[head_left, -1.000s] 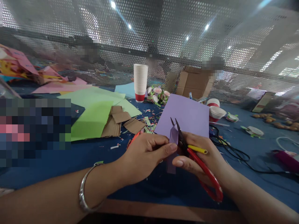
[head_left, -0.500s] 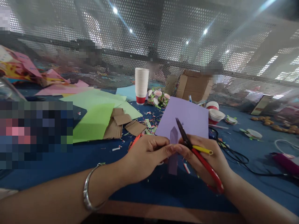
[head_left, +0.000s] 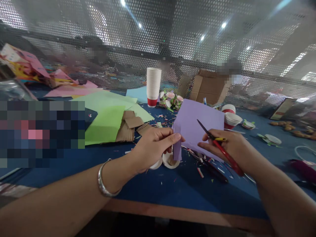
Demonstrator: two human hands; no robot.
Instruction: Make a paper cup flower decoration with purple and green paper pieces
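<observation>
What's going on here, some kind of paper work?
The left hand pinches a purple paper strip upright above the table. The right hand holds red-handled scissors, their blades apart from the strip. A larger purple sheet lies beyond, with a stack of paper cups farther back and paper scraps scattered about.

And the purple strip (head_left: pixel 177 152), pt hidden by the L fingers (head_left: pixel 168 141)! White cup (head_left: pixel 171 166) beneath, pt covered by the strip. R fingers (head_left: pixel 206 146) hide some of the scissors (head_left: pixel 219 149). Pixelated patch (head_left: pixel 41 135), far L, no ID poss. Purple item (head_left: pixel 301 169) cut off, R edge. Beyond the mesh (head_left: pixel 133 70), all blur. Some scraps (head_left: pixel 200 172) too tiny to tell.
</observation>
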